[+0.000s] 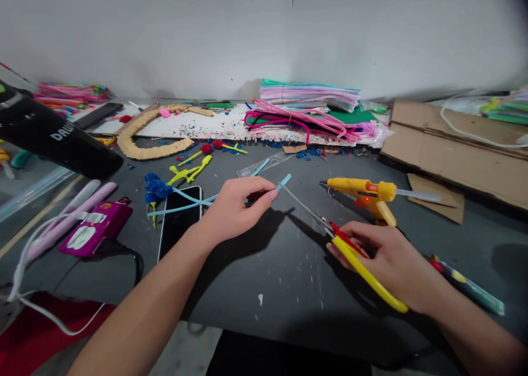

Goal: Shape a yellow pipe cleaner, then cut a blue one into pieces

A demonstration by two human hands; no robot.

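Observation:
Between thumb and forefinger, my left hand (239,205) pinches a light blue pipe cleaner (284,180), its short end sticking out past the fingertips. More blue strands (185,197) run behind the hand toward a dark blue fuzzy pompom (157,188); whether they join the pinched end is hidden. My right hand (379,260) is closed around scissors (346,249) with one red and one yellow handle. Their long metal blades point up and left, and the tips reach the pipe cleaner near my left fingertips. Whether the blades touch it, I cannot tell.
A yellow glue gun (358,191) lies beyond my right hand, its red light on. A phone (179,216) lies under the blue strands. Left stand a black tumbler (61,136) and a purple power adapter (99,228). Pink pipe cleaners (297,120) and cardboard (454,150) lie at the back.

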